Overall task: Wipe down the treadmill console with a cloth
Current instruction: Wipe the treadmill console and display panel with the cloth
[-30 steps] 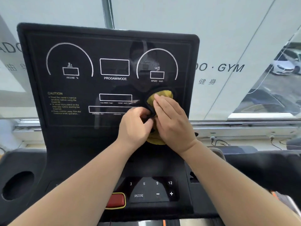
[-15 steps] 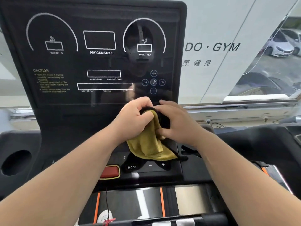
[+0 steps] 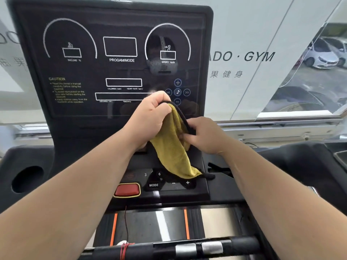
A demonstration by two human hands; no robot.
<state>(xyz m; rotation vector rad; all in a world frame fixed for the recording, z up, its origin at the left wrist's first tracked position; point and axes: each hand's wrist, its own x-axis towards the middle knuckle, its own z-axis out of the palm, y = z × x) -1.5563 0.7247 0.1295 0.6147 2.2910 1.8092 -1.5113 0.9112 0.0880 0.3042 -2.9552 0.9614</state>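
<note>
The black treadmill console [image 3: 78, 109] stands upright in front of me, with white dials, display boxes and round media buttons. A yellow cloth [image 3: 173, 152] with a black border hangs in front of its lower part. My left hand [image 3: 150, 119] is closed on the cloth's upper edge. My right hand [image 3: 204, 136] pinches the black border a little lower to the right. The cloth's bottom corner drapes over the lower keypad [image 3: 159, 182] near the plus key.
A red stop button [image 3: 127, 190] sits left of the MODE key. A round cup holder [image 3: 27, 179] is in the left tray. A black handlebar [image 3: 178, 247] with silver sensors crosses the bottom. Behind the console is a frosted window [image 3: 262, 34] with lettering.
Both hands have drawn the cloth off the screen's media buttons and downward. The cloth, bunched a second ago, has unfolded and hangs stretched between the hands. My view has dropped, showing the handlebar.
</note>
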